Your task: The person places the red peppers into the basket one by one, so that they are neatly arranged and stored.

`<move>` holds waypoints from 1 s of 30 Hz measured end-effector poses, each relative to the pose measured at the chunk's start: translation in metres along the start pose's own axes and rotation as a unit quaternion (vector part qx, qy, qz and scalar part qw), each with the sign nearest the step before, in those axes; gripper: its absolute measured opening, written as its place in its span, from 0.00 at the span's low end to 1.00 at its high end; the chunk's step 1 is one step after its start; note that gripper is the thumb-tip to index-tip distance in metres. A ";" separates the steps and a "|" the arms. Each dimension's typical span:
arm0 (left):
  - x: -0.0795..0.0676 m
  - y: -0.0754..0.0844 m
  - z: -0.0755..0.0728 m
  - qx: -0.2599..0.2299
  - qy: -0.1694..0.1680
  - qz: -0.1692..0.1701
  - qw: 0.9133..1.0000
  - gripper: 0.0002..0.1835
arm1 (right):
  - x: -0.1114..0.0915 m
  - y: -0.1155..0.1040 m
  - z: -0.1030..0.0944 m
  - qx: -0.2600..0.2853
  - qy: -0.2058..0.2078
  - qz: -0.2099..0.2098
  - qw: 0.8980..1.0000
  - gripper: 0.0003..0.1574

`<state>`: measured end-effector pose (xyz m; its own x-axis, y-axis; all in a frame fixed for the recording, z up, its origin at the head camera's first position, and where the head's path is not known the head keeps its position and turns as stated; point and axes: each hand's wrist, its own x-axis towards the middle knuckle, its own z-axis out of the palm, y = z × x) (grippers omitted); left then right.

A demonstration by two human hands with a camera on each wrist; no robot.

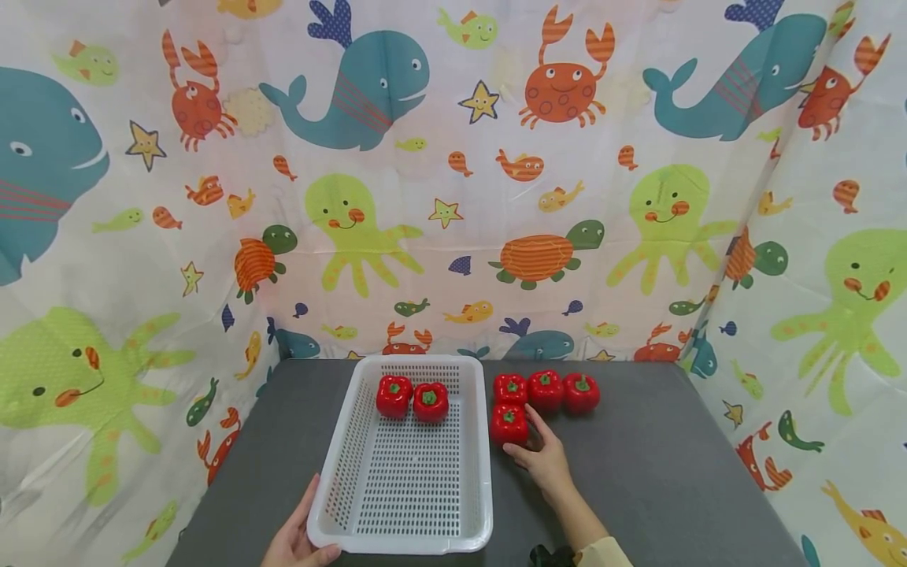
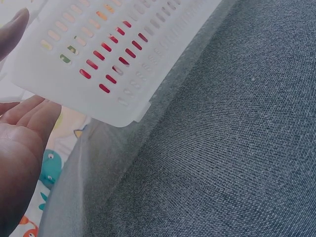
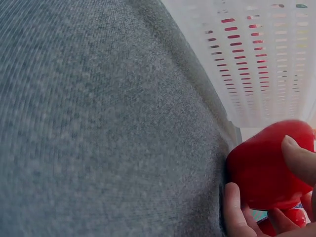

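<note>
A white perforated plastic basket [image 1: 414, 545] lies on the dark grey table, with two red bell peppers [image 1: 430, 402] inside at its far end. My left hand [image 1: 299, 535] holds the basket's near left corner, thumb by the near rim and fingers along the left side. In the left wrist view those fingers [image 2: 37, 116] are nearly straight against the corner. Right of the basket, my right hand [image 1: 547, 465] grips a red bell pepper [image 1: 509, 425] that rests on the table. The right wrist view shows the thumb [image 3: 298, 159] and fingers around this pepper [image 3: 261, 168].
Three more red bell peppers [image 1: 546, 390] stand in a row behind the gripped one. A small dark object [image 1: 551, 556] is beside the right forearm at the near edge. Curtains [image 1: 453, 197] printed with sea animals surround the grey table [image 1: 659, 472] at the back and sides.
</note>
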<state>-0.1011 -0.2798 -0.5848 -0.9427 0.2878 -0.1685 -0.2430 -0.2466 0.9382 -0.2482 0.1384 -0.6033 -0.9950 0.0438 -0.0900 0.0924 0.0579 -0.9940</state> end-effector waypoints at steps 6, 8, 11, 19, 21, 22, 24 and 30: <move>-0.002 0.000 0.000 -0.003 -0.012 0.020 1.000 0.58 | 0.001 0.002 0.000 0.001 -0.010 0.002 1.000 0.57; -0.002 0.000 0.001 -0.002 -0.006 0.018 1.000 0.58 | 0.002 0.003 0.000 0.001 -0.010 0.007 1.000 0.56; -0.002 0.002 0.002 0.000 0.007 0.008 1.000 0.60 | 0.003 0.004 0.001 0.004 -0.011 0.013 1.000 0.55; -0.001 0.003 0.004 -0.001 0.020 -0.002 1.000 0.60 | -0.003 -0.005 0.002 0.038 -0.021 0.009 0.999 0.50; -0.001 0.003 0.004 -0.005 0.018 -0.001 1.000 0.60 | -0.003 -0.005 0.001 0.044 -0.018 0.006 0.999 0.50; -0.001 0.004 0.004 -0.006 0.019 -0.002 1.000 0.60 | -0.004 -0.005 0.001 0.045 -0.016 0.003 0.999 0.50; -0.001 0.004 0.004 -0.007 0.019 -0.001 1.000 0.60 | -0.003 -0.002 0.000 0.052 -0.008 -0.004 0.999 0.49; -0.002 0.003 0.005 0.001 0.023 -0.006 1.000 0.60 | -0.002 -0.001 -0.002 0.051 0.004 -0.013 0.999 0.49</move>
<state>-0.0989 -0.2761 -0.5799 -0.9493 0.2484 -0.1927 -0.2532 -0.2408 0.9370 -0.2457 0.1401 -0.6021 -0.9966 0.0521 -0.0643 0.0621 -0.0438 -0.9971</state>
